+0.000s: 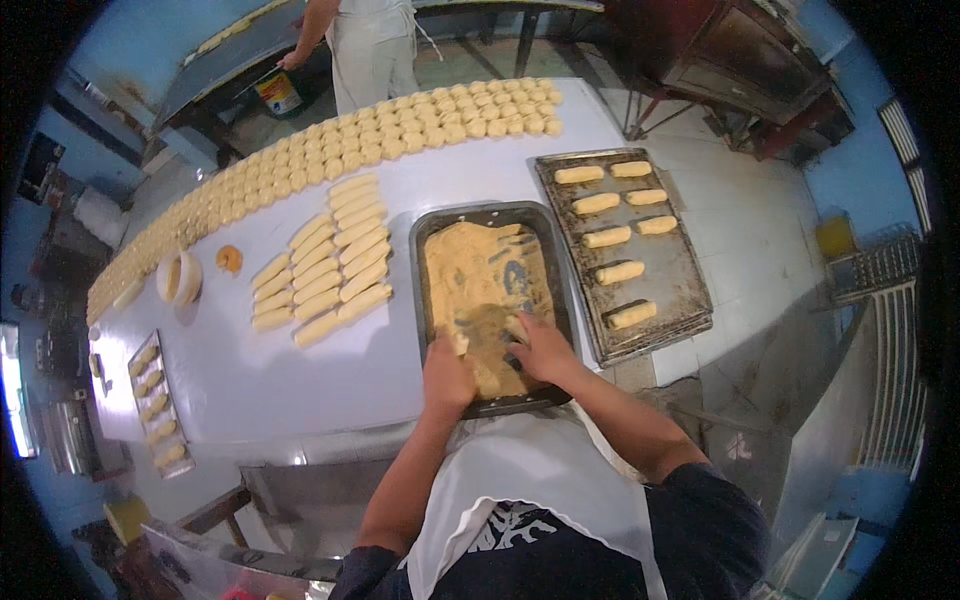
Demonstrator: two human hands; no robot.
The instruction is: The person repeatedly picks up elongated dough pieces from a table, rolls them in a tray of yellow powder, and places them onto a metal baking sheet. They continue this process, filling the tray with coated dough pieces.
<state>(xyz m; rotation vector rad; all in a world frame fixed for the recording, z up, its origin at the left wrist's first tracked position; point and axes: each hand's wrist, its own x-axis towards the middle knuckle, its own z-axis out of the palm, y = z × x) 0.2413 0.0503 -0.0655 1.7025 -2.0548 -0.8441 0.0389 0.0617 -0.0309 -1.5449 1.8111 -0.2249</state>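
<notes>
Both my hands are inside a dark roasting pan that holds a layer of tan crumbs. My left hand is at the pan's left side, its fingers closed around a pale piece of dough that is mostly covered. On the right, my right hand grips another pale dough piece just above the crumbs. Blur between the hands hides detail there. Dark streaks of the pan's bottom show through the crumbs. Left of the pan, several dough logs lie in columns on the table.
A worn baking tray with several dough logs adjoins the pan's right side. Rows of dough balls line the table's far edge. A white tub and a narrow tray stand left. Another person stands beyond the table.
</notes>
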